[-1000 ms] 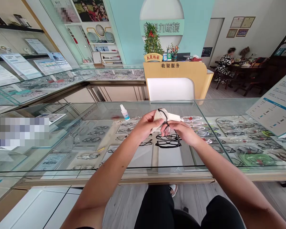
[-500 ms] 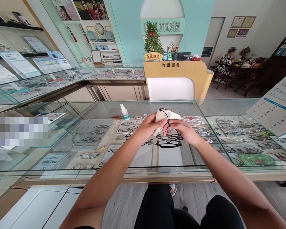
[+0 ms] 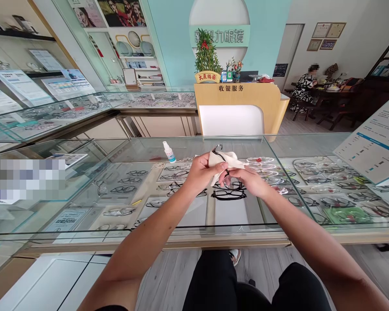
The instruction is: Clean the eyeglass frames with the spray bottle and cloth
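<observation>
My left hand (image 3: 201, 172) pinches a cream-coloured cloth (image 3: 231, 160), thumb on top. The cloth is folded around the arm of a pair of dark-framed eyeglasses (image 3: 218, 148), whose curved tip sticks out above it. My right hand (image 3: 251, 179) has its fingers closed on the same eyeglasses near the front of the frame. Fingers and cloth hide most of that frame, and the lenses overlap the view of other glasses below. Both hands are over the glass display counter (image 3: 191, 237). Under the glass, just below them, lies a black pair of glasses (image 3: 229, 195).
A white spray bottle (image 3: 169, 152) stands on the counter, left of my hands. Rows of spectacles (image 3: 340, 202) lie inside the case. A printed sign (image 3: 374, 142) leans at the right. Beyond are a wooden cashier desk (image 3: 241, 97) and a seated person (image 3: 306, 88).
The cloth has slid along the eyeglasses' arm toward my right hand, and the arm's tip now shows above it. Both hands remain in nearly the same place.
</observation>
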{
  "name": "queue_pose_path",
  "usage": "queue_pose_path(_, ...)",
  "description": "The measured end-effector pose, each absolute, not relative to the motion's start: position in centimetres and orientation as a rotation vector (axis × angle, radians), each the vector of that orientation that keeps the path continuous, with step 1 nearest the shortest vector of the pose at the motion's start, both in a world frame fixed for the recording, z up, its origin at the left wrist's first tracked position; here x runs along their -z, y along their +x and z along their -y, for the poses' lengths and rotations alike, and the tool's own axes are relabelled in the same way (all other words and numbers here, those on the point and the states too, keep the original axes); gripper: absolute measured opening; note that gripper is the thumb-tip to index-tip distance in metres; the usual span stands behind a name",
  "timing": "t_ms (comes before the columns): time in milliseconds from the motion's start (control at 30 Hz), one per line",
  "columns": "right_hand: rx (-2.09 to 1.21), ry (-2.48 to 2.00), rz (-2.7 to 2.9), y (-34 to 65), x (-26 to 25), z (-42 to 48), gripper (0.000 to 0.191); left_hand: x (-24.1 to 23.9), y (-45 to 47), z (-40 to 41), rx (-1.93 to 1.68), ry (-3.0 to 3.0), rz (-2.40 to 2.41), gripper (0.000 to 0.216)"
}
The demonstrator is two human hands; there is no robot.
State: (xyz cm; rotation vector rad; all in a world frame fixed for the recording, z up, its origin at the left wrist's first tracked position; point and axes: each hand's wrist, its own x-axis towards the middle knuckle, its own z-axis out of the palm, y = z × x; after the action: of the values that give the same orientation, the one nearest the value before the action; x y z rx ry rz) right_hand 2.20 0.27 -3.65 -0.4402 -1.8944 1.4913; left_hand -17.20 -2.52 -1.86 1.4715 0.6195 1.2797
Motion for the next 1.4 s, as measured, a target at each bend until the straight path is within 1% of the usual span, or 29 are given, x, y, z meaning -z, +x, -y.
queue_pose_path(100,-1.435,-0.448,1.9,1.8,3.0,-0.1,0.033,1.6,-16.9,2.6,-1.382,1.468,-0.689,0.049)
queue_pose_path(233,-1.331,-0.551,1.872,1.5,0.7,-0.5,0.032,0.4,-16.3,1.2,-1.538,1.439,-0.743,0.055)
queue_pose_path(400,-1.305,-0.597,1.854,1.5,-1.4,-2.1,0.034,-0.3,-16.2,-2.0,-1.582,1.377,-0.736,0.063)
queue_pose_path(500,-1.302,-0.599,1.779,1.8,-0.8,-2.9,0.035,0.5,-16.9,-2.9,-1.541,1.334,-0.739,0.064)
queue_pose_path(567,-1.325,-0.596,1.715,2.1,0.0,-3.2,0.034,1.2,-17.5,-3.0,-1.425,1.314,-0.715,0.064)
queue_pose_path(667,-1.344,-0.615,1.691,2.5,1.0,-3.5,0.036,1.9,-18.2,-2.8,-1.274,1.312,-0.649,0.058)
queue_pose_path(767,-1.365,-0.628,1.674,2.6,1.4,-3.5,0.036,2.2,-18.3,-2.6,-1.251,1.319,-0.628,0.057)
queue_pose_path(1000,-1.399,-0.627,1.721,1.7,1.6,-2.9,0.034,2.5,-17.6,-1.9,-1.289,1.393,-0.689,0.048)
queue_pose_path(1167,-1.371,-0.566,1.811,1.3,1.8,-2.8,0.036,2.4,-17.1,-1.3,-1.406,1.382,-0.793,0.055)
queue_pose_path(1400,-1.329,-0.579,1.792,1.1,1.9,-2.7,0.037,2.4,-16.9,-1.4,-1.591,1.357,-0.914,0.062)
